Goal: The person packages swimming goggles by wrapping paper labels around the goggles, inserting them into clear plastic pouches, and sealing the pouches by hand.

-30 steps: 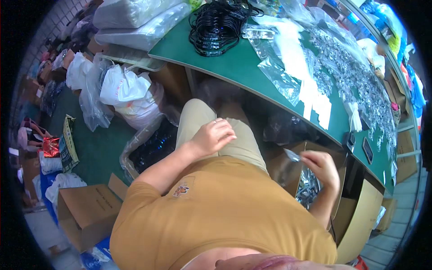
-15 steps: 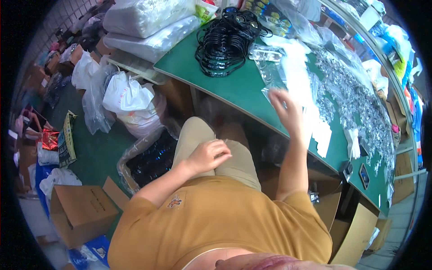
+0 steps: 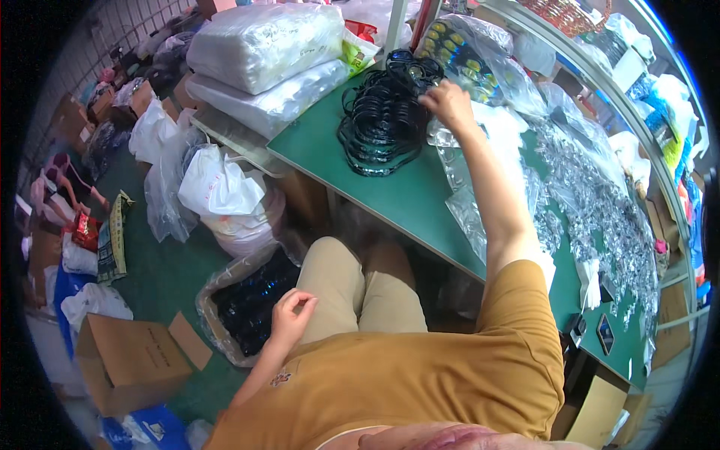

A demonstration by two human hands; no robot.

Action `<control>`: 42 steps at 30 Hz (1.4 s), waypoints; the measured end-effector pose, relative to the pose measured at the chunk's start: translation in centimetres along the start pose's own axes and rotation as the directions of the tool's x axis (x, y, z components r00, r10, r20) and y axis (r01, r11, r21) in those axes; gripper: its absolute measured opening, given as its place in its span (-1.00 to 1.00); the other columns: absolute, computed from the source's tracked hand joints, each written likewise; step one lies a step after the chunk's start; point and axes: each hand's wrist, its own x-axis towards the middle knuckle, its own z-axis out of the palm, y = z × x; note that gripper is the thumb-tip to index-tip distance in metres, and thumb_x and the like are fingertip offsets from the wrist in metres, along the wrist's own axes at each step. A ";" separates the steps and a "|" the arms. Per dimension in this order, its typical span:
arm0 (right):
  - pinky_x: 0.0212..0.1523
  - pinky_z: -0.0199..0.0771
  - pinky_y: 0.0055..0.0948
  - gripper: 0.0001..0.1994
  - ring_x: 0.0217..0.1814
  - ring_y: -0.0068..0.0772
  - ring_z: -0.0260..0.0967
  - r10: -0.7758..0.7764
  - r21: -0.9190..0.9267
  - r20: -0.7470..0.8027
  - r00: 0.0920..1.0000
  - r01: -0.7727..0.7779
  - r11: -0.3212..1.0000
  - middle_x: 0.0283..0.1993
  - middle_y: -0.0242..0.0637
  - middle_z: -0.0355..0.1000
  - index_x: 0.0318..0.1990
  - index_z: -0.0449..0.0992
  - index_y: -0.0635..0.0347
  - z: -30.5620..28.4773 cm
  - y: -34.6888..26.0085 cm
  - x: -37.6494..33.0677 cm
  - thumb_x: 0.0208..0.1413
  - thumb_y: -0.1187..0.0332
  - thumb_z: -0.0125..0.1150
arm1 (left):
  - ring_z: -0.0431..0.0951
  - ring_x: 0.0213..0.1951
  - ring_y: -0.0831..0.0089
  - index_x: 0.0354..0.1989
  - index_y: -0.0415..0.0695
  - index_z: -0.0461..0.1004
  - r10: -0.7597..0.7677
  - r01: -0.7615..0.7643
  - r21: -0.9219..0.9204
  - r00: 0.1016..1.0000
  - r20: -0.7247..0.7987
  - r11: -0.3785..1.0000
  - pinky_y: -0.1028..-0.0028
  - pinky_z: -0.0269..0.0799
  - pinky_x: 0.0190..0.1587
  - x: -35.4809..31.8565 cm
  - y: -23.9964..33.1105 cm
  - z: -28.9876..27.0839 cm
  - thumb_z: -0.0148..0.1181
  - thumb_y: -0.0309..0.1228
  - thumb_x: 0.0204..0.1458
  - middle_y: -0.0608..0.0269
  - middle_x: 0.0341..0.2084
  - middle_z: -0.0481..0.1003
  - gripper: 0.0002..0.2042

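Observation:
A heap of glossy black looped bands (image 3: 379,124) lies on the green table (image 3: 322,142). My right hand (image 3: 452,107) reaches over the table to the right edge of this heap. Its fingers are bent together at the black loops; whether a band is between them is too small to tell. Low by my left thigh, my left hand (image 3: 291,316) is held with its fingers curled in toward the thumb, and nothing shows in it. Beneath it on the floor, an open plastic-lined box (image 3: 251,304) holds shiny black material.
Plastic-wrapped white bundles (image 3: 266,49) are stacked at the table's far left. Clear packaging and silvery strips (image 3: 600,180) spread over the right side, near a phone (image 3: 605,334). White bags (image 3: 225,191) and an open carton (image 3: 139,360) stand on the floor at left.
My right hand has moved away from me and slightly left, from above the white packaging to the black heap. My left hand has shifted left off my lap. The view has tilted slightly.

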 end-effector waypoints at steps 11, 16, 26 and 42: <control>-0.42 0.20 -0.50 -0.71 -0.55 -0.52 0.14 0.204 0.998 -0.065 0.977 0.065 0.007 -0.53 -0.39 0.30 -0.08 0.44 0.28 -18.2 -9.9 -4.8 0.39 0.18 0.08 | 0.51 0.19 0.25 0.22 -0.25 0.39 -0.040 0.273 -0.788 0.952 0.302 0.551 0.23 0.50 0.20 6.3 6.9 3.0 0.06 -0.18 0.39 0.04 0.17 0.48 -0.58; -0.53 0.15 -0.54 -0.67 -0.58 -0.57 0.16 0.203 0.931 0.258 0.945 -0.187 -0.315 -0.54 -0.41 0.29 -0.02 0.44 0.28 -15.9 -18.3 -19.8 0.40 0.14 0.07 | 0.48 0.24 0.27 0.32 -0.13 0.35 0.182 0.716 -0.690 0.668 0.722 0.110 0.19 0.44 0.25 5.7 7.8 6.7 -0.02 -0.07 0.41 0.10 0.22 0.46 -0.53; -0.33 0.45 -0.41 -0.68 -0.44 -0.38 0.42 0.391 0.801 0.465 0.794 -0.189 -0.568 -0.46 -0.33 0.39 0.18 0.39 0.26 -12.6 -20.4 -33.0 0.42 0.25 0.05 | 0.59 0.03 0.39 0.12 -0.14 0.49 0.035 0.608 -0.654 0.720 0.694 0.450 0.33 0.50 0.10 2.7 4.9 6.6 0.14 -0.45 0.31 0.22 -0.11 0.61 -0.75; -0.15 0.56 -0.16 -0.56 -0.22 -0.05 0.60 0.453 -0.049 0.308 0.837 -0.461 0.886 -0.31 -0.09 0.63 -0.20 0.71 0.09 -4.1 0.7 -16.6 0.19 -0.12 0.25 | 0.63 -0.15 0.36 0.04 -0.23 0.54 -0.066 0.537 -0.690 0.809 0.584 0.485 0.33 0.57 -0.04 0.3 6.5 4.0 0.13 -0.36 0.35 0.11 -0.22 0.64 -0.77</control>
